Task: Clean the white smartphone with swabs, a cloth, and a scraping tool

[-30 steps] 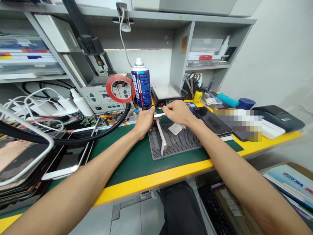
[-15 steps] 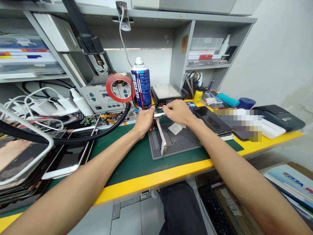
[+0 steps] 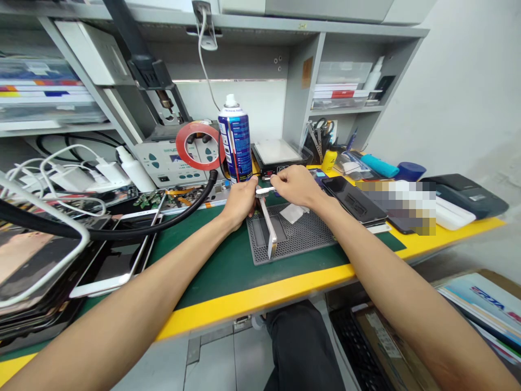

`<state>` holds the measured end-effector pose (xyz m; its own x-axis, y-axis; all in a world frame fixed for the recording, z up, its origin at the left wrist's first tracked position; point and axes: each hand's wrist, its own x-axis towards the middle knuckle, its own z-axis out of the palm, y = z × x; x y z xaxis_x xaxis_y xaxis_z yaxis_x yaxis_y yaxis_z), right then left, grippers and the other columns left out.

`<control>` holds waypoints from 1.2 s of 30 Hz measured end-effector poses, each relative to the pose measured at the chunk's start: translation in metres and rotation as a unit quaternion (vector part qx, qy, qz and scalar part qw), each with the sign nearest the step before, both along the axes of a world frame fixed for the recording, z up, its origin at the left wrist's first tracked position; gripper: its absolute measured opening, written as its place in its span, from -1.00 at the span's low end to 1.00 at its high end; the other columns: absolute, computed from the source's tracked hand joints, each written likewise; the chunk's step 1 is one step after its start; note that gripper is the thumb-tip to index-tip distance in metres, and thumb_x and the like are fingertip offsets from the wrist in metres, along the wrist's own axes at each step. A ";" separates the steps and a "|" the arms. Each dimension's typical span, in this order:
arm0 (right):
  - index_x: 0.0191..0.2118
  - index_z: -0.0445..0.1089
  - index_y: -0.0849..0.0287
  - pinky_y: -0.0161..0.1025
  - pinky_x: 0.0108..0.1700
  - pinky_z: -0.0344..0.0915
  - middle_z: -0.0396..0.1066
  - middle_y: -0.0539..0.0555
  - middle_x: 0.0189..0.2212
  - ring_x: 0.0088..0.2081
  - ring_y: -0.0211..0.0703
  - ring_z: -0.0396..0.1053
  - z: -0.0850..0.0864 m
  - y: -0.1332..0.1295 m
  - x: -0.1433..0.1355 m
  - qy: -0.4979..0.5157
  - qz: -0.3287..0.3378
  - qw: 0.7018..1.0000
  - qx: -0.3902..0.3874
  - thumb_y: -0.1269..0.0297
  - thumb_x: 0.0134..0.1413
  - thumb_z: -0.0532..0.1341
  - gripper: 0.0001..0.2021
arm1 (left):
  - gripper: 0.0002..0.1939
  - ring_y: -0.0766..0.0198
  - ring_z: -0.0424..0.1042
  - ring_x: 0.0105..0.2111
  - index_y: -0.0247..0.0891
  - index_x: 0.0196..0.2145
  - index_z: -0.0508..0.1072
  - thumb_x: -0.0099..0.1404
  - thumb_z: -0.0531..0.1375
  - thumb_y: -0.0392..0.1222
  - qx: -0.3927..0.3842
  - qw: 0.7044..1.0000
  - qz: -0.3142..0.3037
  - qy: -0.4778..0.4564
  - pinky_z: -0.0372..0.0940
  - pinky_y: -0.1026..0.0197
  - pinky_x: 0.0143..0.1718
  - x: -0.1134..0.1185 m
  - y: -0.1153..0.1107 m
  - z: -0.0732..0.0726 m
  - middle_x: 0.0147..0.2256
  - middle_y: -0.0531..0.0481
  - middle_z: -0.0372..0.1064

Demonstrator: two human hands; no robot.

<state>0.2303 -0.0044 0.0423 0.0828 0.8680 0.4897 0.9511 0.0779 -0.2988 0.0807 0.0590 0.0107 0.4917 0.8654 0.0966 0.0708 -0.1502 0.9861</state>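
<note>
My left hand [image 3: 241,203] is closed round the far end of a thin phone [image 3: 268,231], which stands on its edge over a grey perforated mat [image 3: 309,239]. My right hand [image 3: 296,185] pinches a small white brush [image 3: 265,190], its head touching the phone's top edge beside my left fingers. A crumpled white wipe [image 3: 292,213] lies on the mat, below my right hand. Behind my left hand stands a blue spray can [image 3: 235,142] with a white cap.
A black hose [image 3: 179,221] arcs over the left side near stacked phone screens [image 3: 36,271]. A red tape roll [image 3: 199,145] hangs before a grey station. Dark phones [image 3: 354,201] lie right of the mat. A small device with a white plate [image 3: 277,152] sits behind the hands.
</note>
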 end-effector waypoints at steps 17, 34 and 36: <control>-0.64 0.42 0.27 -0.25 -0.47 -0.15 0.12 0.00 -0.69 -0.59 -0.32 0.00 -0.001 0.002 0.001 0.007 0.001 1.000 -0.003 0.23 0.11 0.03 -0.59 | -0.51 0.42 0.06 -0.82 -0.28 -0.64 0.32 0.38 0.02 0.01 -0.011 1.000 0.006 0.009 -0.05 0.33 -0.79 0.001 -0.004 0.005 -0.69 -0.01 0.26; -0.65 0.41 0.27 -0.27 -0.47 -0.16 0.07 -0.04 -0.69 -0.59 -0.34 -0.04 0.000 0.000 0.000 0.007 -0.002 1.000 -0.003 0.24 0.10 0.04 -0.60 | -0.56 0.44 0.06 -0.83 -0.28 -0.61 0.29 0.39 0.02 -0.04 -0.014 1.000 0.007 -0.003 -0.06 0.35 -0.81 0.002 -0.004 0.005 -0.68 0.01 0.29; -0.66 0.39 0.27 -0.27 -0.47 -0.16 0.06 -0.04 -0.69 -0.59 -0.34 -0.05 0.000 0.000 0.000 0.008 -0.001 1.000 -0.002 0.24 0.10 0.04 -0.60 | -0.56 0.44 0.07 -0.83 -0.28 -0.61 0.29 0.38 0.02 -0.04 -0.013 1.000 0.006 -0.005 -0.06 0.35 -0.82 0.002 -0.002 0.004 -0.67 0.00 0.31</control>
